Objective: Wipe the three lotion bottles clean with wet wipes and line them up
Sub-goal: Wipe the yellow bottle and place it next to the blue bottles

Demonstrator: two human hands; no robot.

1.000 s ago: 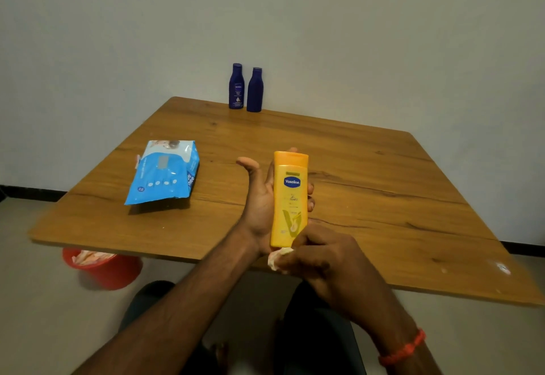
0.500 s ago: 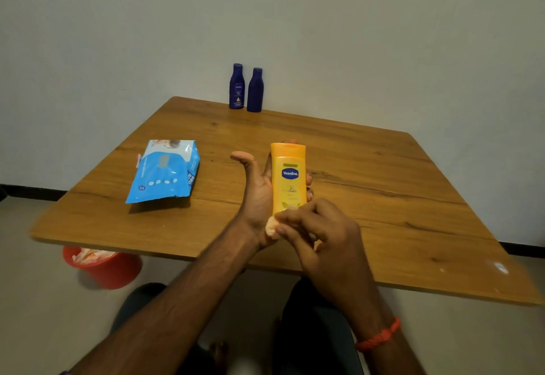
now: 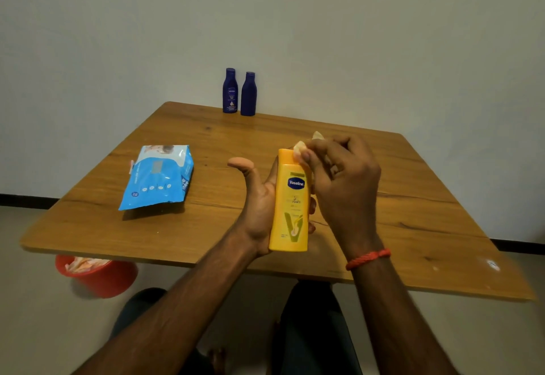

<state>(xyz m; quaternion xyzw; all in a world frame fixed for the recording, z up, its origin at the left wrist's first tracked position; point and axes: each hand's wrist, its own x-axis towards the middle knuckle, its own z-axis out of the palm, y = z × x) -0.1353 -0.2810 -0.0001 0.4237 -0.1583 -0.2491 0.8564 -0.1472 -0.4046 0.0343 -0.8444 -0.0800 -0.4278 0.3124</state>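
Note:
My left hand (image 3: 259, 203) holds a yellow Vaseline lotion bottle (image 3: 290, 212) upright above the near part of the wooden table (image 3: 383, 227), thumb stuck out to the left. My right hand (image 3: 342, 180) pinches a crumpled wet wipe (image 3: 299, 148) against the bottle's cap at its top right. Two dark blue lotion bottles stand side by side at the table's far edge by the wall: the left blue bottle (image 3: 230, 91) shows its label, the right blue bottle (image 3: 248, 94) shows a plain side.
A blue pack of wet wipes (image 3: 157, 178) lies on the left of the table. A red bin (image 3: 97, 274) with used wipes sits on the floor under the table's near left corner. My knees are below the near edge.
My right hand has slid the wipe up the yellow bottle from its bottom to its cap. The left hand and the bottle have stayed nearly still.

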